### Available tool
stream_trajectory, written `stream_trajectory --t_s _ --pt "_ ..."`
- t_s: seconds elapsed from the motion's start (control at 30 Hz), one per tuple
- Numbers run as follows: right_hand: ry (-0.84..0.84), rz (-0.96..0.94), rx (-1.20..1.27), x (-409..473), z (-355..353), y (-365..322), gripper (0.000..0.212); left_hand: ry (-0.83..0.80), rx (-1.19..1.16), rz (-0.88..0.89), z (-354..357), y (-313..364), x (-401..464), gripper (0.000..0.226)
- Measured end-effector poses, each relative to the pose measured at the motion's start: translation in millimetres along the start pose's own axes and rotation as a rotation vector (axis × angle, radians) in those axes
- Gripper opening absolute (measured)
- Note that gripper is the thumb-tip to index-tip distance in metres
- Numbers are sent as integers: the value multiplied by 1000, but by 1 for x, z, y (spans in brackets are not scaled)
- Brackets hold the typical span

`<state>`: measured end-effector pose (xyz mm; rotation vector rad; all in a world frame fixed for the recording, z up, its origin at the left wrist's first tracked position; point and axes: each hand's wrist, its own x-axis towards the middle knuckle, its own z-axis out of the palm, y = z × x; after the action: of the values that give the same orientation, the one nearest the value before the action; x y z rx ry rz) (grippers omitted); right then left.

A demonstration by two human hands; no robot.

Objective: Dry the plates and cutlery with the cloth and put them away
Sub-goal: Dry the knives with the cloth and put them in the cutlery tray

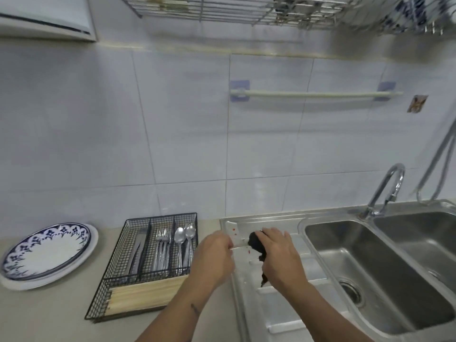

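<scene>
The left hand [217, 253] pinches one end of a small utensil [240, 241] over the drainboard [283, 304]; the right hand [276, 253] grips the dark cloth [256, 243] around its other end. Best wipe along its full length, then drop it into the tray [148, 265] on the counter [49, 317], beside the plates [47, 255]

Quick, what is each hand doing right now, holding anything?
Left hand: closed, pinching one end of a thin pale item; too blurred to identify.
Right hand: closed around the dark cloth, over the draining board.
</scene>
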<state>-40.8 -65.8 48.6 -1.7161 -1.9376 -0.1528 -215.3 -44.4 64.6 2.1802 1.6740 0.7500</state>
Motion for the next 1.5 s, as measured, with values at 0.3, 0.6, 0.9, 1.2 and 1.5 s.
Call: stream_trajectory --t_s 0.3,0.6,0.9,1.2,1.5 --pt "213 -61 106 -11 -12 -41 60 -193 -21 -26 -32 -13 -11 34" --pt "56 -80 -67 -23 26 -53 75 -291 -136 -131 -44 -37 -20 20" --pt "145 379 355 -11 10 -39 64 -262 -738 -474 -32 -57 -20 18" --pt "110 284 468 -10 16 -68 52 -142 -863 -552 -21 -47 -7 10" --pt "-8 152 188 -25 52 -65 63 83 -1145 -552 -23 -37 -2 15"
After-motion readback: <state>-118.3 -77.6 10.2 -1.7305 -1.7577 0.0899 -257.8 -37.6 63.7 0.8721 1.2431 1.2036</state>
